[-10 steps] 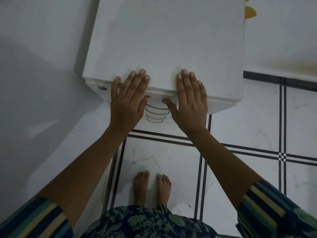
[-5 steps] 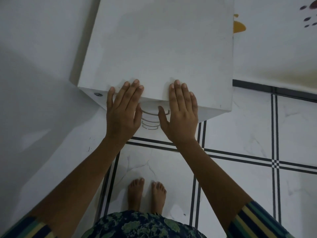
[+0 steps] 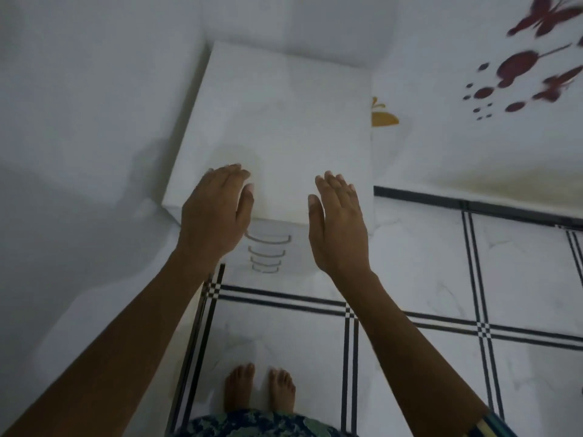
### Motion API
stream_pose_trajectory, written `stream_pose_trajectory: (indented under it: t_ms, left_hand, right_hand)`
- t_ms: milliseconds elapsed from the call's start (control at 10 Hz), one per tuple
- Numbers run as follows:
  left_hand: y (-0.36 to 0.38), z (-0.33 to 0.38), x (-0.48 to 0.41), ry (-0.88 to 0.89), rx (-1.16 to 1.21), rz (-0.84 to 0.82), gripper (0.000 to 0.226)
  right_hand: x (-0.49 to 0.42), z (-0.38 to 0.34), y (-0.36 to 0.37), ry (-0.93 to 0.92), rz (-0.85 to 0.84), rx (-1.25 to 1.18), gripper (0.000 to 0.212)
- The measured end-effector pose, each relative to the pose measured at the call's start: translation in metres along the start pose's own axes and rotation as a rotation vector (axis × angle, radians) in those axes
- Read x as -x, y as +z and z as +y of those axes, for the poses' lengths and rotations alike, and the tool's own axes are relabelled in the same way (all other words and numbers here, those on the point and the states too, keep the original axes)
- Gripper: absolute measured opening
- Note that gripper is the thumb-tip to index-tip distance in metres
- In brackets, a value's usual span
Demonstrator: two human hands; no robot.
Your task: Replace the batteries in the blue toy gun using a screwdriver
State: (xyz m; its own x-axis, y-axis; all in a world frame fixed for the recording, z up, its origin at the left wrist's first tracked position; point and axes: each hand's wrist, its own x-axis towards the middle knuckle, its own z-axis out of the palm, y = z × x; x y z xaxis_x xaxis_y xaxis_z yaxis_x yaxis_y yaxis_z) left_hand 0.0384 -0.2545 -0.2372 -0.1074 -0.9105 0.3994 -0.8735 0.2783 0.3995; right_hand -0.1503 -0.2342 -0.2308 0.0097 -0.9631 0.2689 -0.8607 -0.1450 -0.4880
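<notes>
A white chest of drawers [image 3: 284, 127] stands in a room corner, seen from above, with several curved metal drawer handles [image 3: 268, 241] down its front. My left hand [image 3: 214, 216] hovers over the near left edge of its top, fingers straight and together, holding nothing. My right hand [image 3: 337, 222] hovers over the near right edge, also flat and holding nothing. Neither hand touches the top. No blue toy gun, screwdriver or batteries are in view.
White walls close in on the left and behind the chest; the right wall carries dark red butterfly stickers [image 3: 520, 70] and a yellow one [image 3: 383, 116]. The floor is white tile with black double lines [image 3: 350, 310]. My bare feet [image 3: 258, 389] stand in front of the chest.
Both hands have lifted off the chest's top edge and moved apart. The view has pulled back and tilted up, showing more of the walls and corner.
</notes>
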Motion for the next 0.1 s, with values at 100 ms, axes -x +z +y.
stream_pose_trajectory:
  t_ms: [100]
  left_hand:
    - [-0.0508, 0.0308, -0.0544, 0.044, 0.040, 0.114, 0.029]
  right_hand:
    - [-0.0460, -0.0232, -0.0642, -0.023, 0.097, -0.010, 0.041]
